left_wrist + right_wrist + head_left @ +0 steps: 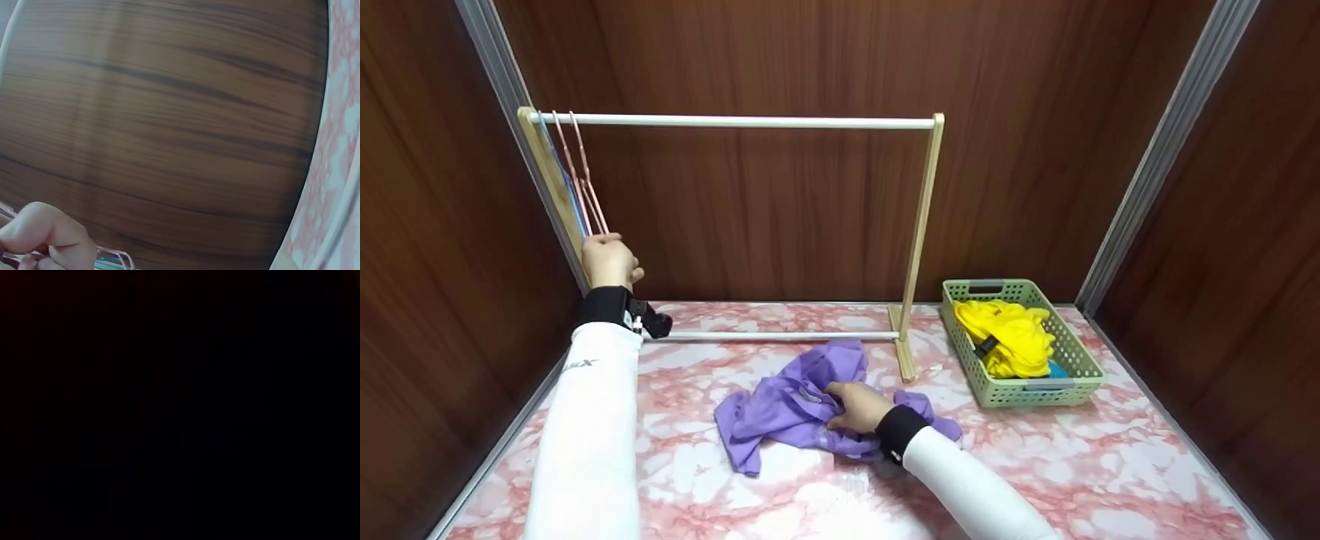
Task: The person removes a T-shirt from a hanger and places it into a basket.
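At the left end of the rack, my left hand [609,262] curls its fingers on a pink hanger [586,174] below its hook. Another pink hanger and a blue hanger [556,154] hang close beside it. The left wrist view catches those bent fingers [53,230] with hanger ends [121,256] past them. On the tabletop lies a crumpled purple garment [776,409]; my right hand [861,406] grips a fold of it, the fingertips partly hidden in the cloth. The right wrist view is almost wholly dark.
A clothes rack with a white top rod [735,121] and wooden posts [921,225] stands at the back. Right of it, a green basket [982,394] holds yellow cloth [1009,337] and some blue cloth. Brown wood-grain panels enclose the marbled table [1110,465].
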Demonstrator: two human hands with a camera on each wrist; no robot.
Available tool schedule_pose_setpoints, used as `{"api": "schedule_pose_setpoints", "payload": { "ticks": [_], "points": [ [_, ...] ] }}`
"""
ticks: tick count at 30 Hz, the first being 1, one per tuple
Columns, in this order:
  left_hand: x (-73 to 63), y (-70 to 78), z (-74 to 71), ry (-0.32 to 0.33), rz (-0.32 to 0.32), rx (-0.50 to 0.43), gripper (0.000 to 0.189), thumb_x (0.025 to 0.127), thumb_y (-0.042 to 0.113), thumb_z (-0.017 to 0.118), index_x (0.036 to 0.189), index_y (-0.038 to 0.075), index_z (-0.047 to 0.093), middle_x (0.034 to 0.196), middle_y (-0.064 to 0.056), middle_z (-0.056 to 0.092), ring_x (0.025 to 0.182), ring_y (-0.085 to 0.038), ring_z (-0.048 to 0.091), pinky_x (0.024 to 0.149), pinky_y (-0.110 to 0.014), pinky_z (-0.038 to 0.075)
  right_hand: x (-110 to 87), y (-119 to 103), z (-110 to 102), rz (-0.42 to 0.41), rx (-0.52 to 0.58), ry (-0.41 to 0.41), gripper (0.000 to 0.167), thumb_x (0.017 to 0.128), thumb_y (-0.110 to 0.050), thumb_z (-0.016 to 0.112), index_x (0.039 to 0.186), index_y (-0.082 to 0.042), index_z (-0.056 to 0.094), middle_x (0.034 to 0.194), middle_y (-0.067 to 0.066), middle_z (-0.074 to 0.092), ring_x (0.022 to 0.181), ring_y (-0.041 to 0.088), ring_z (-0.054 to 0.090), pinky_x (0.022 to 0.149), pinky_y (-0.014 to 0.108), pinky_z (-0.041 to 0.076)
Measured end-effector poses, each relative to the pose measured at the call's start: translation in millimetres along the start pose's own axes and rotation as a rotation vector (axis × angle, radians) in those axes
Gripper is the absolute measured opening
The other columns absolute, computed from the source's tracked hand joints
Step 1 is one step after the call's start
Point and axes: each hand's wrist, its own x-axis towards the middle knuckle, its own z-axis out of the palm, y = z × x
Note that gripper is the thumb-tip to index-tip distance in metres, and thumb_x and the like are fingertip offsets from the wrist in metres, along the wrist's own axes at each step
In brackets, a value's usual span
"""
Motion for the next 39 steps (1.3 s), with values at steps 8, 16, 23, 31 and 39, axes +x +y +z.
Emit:
{"api": "schedule_pose_setpoints", "payload": {
  "ticks": [8, 16, 23, 31, 39],
  "points": [
    [-0.5, -4.1, -2.4, 0.038, 0.21, 0.253, 0.064, 0.099, -0.004, 0.032, 0.16, 0.01, 0.019, 0.09, 0.006, 0.047, 0.054, 0.004, 0.051, 0.054, -0.013, 0.044, -9.7, 18, -21, 0.086, 0.174, 0.203, 0.042, 0.081, -0.004, 0.074, 0.121, 0.005, 0.066, 0.106, 0.017, 0.074, 0.087, 0.022, 0.066, 0.085, 0.043, 0.059],
    [-3.8, -7.6, 0.4, 0.147, 0.409, 0.428, 0.071, 0.09, -0.012, 0.047, 0.157, 0.005, 0.032, 0.132, -0.024, 0.055, 0.121, -0.03, 0.054, 0.11, -0.039, 0.042, -27.3, 30, -77, 0.109, 0.335, 0.476, 0.025, 0.079, 0.001, 0.074, 0.103, -0.003, 0.072, 0.096, 0.012, 0.075, 0.082, 0.014, 0.063, 0.079, 0.028, 0.055],
    [-7.6, -11.6, 0.6, 0.192, 0.453, 0.462, 0.054, 0.087, -0.011, 0.044, 0.14, 0.0, 0.049, 0.132, -0.025, 0.049, 0.129, -0.037, 0.046, 0.112, -0.044, 0.038, -51.1, 38, -143, 0.149, 0.42, 0.662, 0.019, 0.081, 0.005, 0.072, 0.1, 0.0, 0.073, 0.092, 0.007, 0.071, 0.084, 0.009, 0.06, 0.082, 0.021, 0.049],
    [-8.5, -11.8, 2.5, 0.224, 0.47, 0.475, 0.038, 0.087, -0.011, 0.042, 0.119, -0.001, 0.059, 0.136, -0.025, 0.046, 0.092, -0.019, 0.057, 0.107, -0.039, 0.045, -78.0, 43, -226, 0.183, 0.519, 0.925, 0.013, 0.082, 0.008, 0.07, 0.094, 0.003, 0.07, 0.077, -0.02, 0.063, 0.077, 0.0, 0.06, 0.076, 0.015, 0.048],
    [-8.2, -11.0, -1.5, 0.217, 0.441, 0.423, 0.031, 0.091, -0.007, 0.043, 0.118, -0.003, 0.057, 0.14, -0.026, 0.042, 0.134, -0.039, 0.047, 0.116, -0.041, 0.037, -87.5, 65, -290, 0.239, 0.515, 1.319, 0.025, 0.082, 0.002, 0.07, 0.079, -0.023, 0.066, 0.073, -0.022, 0.058, 0.076, 0.0, 0.054, 0.076, 0.016, 0.041]
  ]
}}
